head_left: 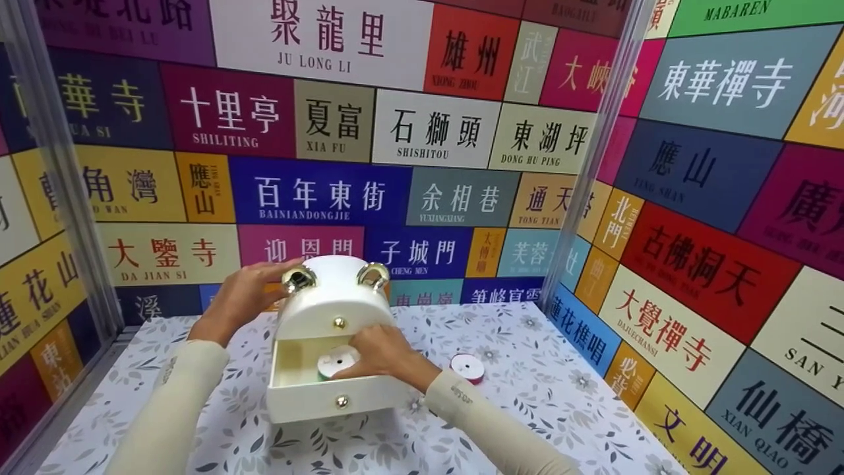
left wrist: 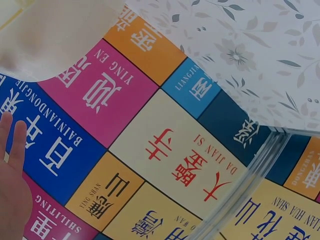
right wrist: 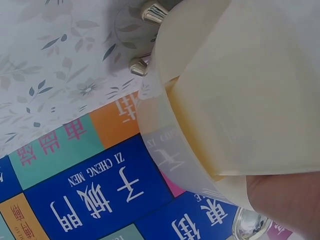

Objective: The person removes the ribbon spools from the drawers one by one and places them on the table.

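A small white drawer box (head_left: 330, 290) with gold ring-shaped trims on top stands on the table, its lower drawer (head_left: 303, 399) pulled out. In that drawer is a round white spool (head_left: 333, 361) with a green edge. My right hand (head_left: 382, 353) reaches over the drawer and grips the spool at its right side, thumb across the disc; its fingertips are hidden. My left hand (head_left: 247, 290) rests against the box's upper left, by the left gold trim (head_left: 299, 278). Straight fingers of the left hand (left wrist: 14, 175) show in the left wrist view.
A second white spool (head_left: 467, 367) with a red edge lies on the table right of the box. Leaf-patterned covering spreads over the table (head_left: 527, 409). Walls of colourful sign panels (head_left: 316, 198) rise behind and to the sides, with clear corner strips.
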Action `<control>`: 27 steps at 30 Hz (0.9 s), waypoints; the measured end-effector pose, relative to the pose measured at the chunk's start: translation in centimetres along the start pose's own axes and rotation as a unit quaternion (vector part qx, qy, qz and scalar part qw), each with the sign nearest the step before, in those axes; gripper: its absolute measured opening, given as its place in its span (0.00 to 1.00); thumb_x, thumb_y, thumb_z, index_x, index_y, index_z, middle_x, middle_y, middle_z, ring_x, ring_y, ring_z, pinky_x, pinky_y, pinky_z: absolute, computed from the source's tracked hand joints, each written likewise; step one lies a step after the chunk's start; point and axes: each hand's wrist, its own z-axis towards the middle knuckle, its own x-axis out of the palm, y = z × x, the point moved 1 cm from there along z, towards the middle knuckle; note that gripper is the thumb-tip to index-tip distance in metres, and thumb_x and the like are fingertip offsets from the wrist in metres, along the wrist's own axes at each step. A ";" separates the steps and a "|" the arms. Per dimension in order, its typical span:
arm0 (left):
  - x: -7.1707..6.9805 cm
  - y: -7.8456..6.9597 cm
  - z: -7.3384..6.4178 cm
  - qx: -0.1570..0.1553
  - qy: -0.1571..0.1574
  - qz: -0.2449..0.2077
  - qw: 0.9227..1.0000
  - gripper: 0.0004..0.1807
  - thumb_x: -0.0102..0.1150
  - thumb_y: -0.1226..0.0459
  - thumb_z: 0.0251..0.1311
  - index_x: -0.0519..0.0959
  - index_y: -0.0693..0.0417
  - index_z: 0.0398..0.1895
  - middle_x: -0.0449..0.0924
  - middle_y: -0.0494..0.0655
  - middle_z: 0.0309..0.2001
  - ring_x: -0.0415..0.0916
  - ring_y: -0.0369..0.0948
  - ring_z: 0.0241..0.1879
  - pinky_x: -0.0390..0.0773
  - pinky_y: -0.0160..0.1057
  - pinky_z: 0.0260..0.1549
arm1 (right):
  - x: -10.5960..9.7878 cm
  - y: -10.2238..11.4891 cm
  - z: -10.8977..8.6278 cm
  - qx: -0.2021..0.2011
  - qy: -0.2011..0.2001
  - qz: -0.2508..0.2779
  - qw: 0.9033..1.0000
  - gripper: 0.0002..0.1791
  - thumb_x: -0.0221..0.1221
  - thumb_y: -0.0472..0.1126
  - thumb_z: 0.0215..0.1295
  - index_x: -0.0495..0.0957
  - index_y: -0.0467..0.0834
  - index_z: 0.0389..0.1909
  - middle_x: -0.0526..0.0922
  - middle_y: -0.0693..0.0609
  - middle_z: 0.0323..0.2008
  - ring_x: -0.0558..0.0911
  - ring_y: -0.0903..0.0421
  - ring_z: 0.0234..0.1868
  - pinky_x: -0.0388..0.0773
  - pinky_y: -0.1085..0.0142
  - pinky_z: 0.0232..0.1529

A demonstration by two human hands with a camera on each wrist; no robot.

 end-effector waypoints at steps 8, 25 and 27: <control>0.1 0.0 0.0 -0.002 0.000 0.006 1.000 0.44 0.74 0.66 0.60 0.68 0.18 0.74 0.80 0.43 0.66 0.79 0.52 0.63 0.82 0.58 0.58 | -1.6 0.5 -0.6 0.019 0.020 0.040 0.999 0.38 0.70 0.80 0.44 0.64 0.54 0.12 0.60 0.65 0.11 0.61 0.67 0.16 0.61 0.71 0.16; 0.1 0.0 0.0 0.016 0.001 0.010 1.000 0.44 0.74 0.67 0.61 0.68 0.22 0.75 0.80 0.45 0.66 0.78 0.55 0.63 0.79 0.62 0.60 | -6.2 -0.4 -3.0 0.045 -0.004 0.112 0.993 0.35 0.72 0.79 0.42 0.91 0.58 0.44 0.88 0.63 0.34 0.78 0.65 0.30 0.75 0.70 0.27; 0.0 0.0 0.0 0.015 0.002 0.008 1.000 0.44 0.74 0.67 0.61 0.68 0.22 0.75 0.80 0.46 0.66 0.78 0.56 0.64 0.79 0.63 0.60 | -6.6 -0.8 -3.3 0.046 -0.005 0.112 0.993 0.37 0.72 0.79 0.42 0.91 0.57 0.46 0.89 0.62 0.34 0.78 0.64 0.30 0.75 0.70 0.27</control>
